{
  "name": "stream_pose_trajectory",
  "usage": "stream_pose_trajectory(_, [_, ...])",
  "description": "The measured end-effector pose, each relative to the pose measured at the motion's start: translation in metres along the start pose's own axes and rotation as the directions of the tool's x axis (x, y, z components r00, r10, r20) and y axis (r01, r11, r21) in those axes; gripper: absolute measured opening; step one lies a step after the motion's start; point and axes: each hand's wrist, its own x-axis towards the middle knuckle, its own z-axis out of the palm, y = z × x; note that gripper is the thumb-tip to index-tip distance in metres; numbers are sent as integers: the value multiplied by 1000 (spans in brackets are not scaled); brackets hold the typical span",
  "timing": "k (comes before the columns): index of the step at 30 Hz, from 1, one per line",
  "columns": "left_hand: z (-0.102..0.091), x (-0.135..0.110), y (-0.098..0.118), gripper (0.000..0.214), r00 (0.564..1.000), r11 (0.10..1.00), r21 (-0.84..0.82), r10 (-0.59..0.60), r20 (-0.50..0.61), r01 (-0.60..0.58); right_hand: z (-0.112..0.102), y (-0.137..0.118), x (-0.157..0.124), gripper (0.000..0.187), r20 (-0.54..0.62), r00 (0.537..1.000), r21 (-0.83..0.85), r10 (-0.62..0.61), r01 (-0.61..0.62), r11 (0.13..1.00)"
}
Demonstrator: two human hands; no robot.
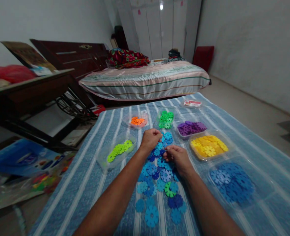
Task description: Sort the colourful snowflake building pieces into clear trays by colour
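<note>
Loose blue notched plastic discs [151, 215], light and dark, lie spread and overlapping down the middle of the cloth. One green notched disc [170, 190] is among them. My left hand [150, 140] is closed in a pinch at the far end of the pile; what its fingertips hold, if anything, is too small to make out. Lower and to its right, my right hand [178, 158] has its fingers pinched at a dark blue notched disc [162, 152] above the pile. Its lower fingers curl close over other blue discs.
Clear plastic tubs hold orange discs [137, 121], green discs [166, 119], purple discs [191, 127], yellow discs [210, 147], blue discs [232, 182] and lime discs [119, 150]. A closed box [192, 103] sits at the far edge of the striped cloth [86, 183]. A bed [145, 82] stands beyond.
</note>
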Motion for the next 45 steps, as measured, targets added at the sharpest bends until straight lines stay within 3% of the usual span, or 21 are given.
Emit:
stream_pose_trajectory(4, [-17,-41,-21,13,968,969,224,47,247,-104,0,-2,-1,29,-6,1000,0,0,0,1000])
stream_pose_trajectory(8, [-31,-85,-26,15,889,922,342,7,458,-183,-1,-3,-2,27,-6,1000,-6,-13,13,1000])
stream_pose_trajectory(11, [-34,-113,-25,11,837,888,403,-37,547,-223,-2,-3,-3,27,-6,1000,-20,-14,13,1000])
stream_pose_trajectory(16, [-24,-140,-27,15,833,815,491,-20,553,-307,-4,-2,-2,27,2,1000,-26,-16,16,1000])
stream_pose_trajectory(22, [-13,-146,-26,34,805,689,596,-32,593,-412,-4,-2,-2,26,4,1000,-32,-15,15,999])
stream_pose_trajectory(27, [-10,-146,-22,21,781,616,634,-48,623,-468,-3,-2,-2,26,-2,1000,-24,-10,9,1000])
stream_pose_trajectory(33, [-8,-149,-24,18,778,599,634,-28,627,-490,-3,-3,-3,26,2,1000,-20,-7,7,1000])
stream_pose_trajectory(38, [-8,-152,-37,15,775,617,572,102,623,-541,-3,-3,-3,26,10,1000,-28,-10,10,1000])
stream_pose_trajectory(45, [-9,-151,-48,32,743,609,474,319,588,-636,-3,-2,-2,28,-5,1000,-31,0,0,1000])
